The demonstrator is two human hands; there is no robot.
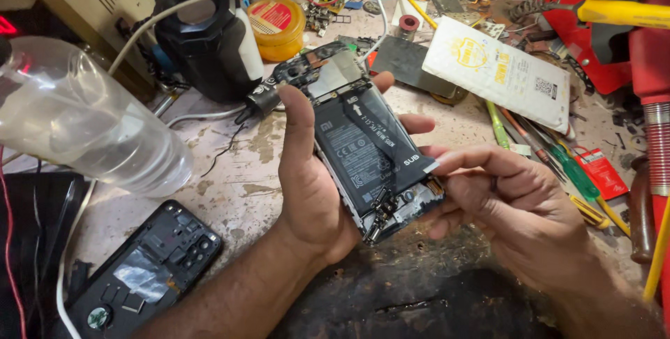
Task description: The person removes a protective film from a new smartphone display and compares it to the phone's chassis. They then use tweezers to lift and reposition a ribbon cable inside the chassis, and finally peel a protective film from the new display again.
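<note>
- At the far left a clear plastic bottle (pixel 84 116) lies on its side on the bench (pixel 230 178); we judge it could roll toward the work if we bump it with an elbow.
- Below it rests a black phone back cover (pixel 143 269), near the bench's front edge and close by our forearm, so a careless sweep could push it off.
- Our left hand (pixel 310 178) is closed around the opened phone (pixel 366 147), thumb along its left side, holding it tilted above the bench with the battery facing up.
- Our right hand (pixel 509 206) pinches the end of the black flex ribbon (pixel 391 145) between thumb and fingertips; a hard pull could tear it or strain its connector.
- To the right, screwdrivers (pixel 569 171) and a white packet (pixel 499 74) crowd the bench, so free room lies mostly in front of us.
</note>
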